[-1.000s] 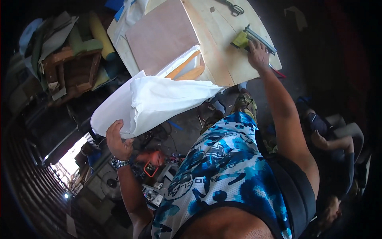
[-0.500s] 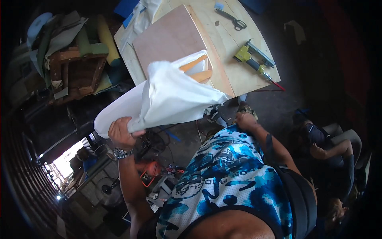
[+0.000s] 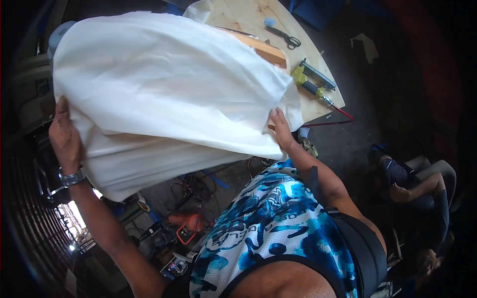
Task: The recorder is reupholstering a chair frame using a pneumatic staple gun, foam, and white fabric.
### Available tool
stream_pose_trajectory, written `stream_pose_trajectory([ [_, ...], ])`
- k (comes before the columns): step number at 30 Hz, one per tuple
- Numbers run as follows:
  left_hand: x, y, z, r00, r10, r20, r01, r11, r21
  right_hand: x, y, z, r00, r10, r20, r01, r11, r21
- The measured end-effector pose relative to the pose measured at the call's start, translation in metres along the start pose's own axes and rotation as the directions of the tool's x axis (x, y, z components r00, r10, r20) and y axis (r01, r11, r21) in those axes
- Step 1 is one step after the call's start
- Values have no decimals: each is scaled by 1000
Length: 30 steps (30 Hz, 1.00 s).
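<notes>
white fabric (image 3: 174, 84) has swung up and spread wide since the earlier frame, now covering the brown panel; i watch from afar as the left hand (image 3: 66, 141) shifts outward and the right hand (image 3: 281, 129) rises from near the shirt (image 3: 268, 218) to the cloth. the left arm reaches far to the side, wrist upright under a metal watch (image 3: 71, 177), its hand grasping the fabric's left edge. the right arm is bent, its hand pinching the opposite end. between the two hands the fabric hangs past the near edge of the tabletop (image 3: 238, 14). dark lettering marks the shirt, warped by folds; i can read no writing on the green air tool (image 3: 312, 82) beside the scissors (image 3: 290, 40).
</notes>
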State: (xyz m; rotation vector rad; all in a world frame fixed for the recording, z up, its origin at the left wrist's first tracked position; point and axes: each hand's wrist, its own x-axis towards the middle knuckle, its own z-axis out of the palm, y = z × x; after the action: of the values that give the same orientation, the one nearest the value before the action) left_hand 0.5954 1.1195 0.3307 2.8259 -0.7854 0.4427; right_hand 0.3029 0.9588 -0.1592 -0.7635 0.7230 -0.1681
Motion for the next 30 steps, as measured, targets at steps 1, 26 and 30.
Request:
stream_pose_trajectory([
  [1, 2, -4, -10, 999, 18, 36, -18, 1000, 2, 3, -11, 1, 997, 51, 49, -58, 986, 155],
  [26, -234, -90, 47, 527, -831, -180, 446, 450, -773, 72, -330, 112, 604, -693, 393, 537, -11, -844],
  [30, -329, -89, 187, 401, -908, -119, 333, 266, -905, 51, -384, 206, 342, -126, 931, 288, -929, -231],
])
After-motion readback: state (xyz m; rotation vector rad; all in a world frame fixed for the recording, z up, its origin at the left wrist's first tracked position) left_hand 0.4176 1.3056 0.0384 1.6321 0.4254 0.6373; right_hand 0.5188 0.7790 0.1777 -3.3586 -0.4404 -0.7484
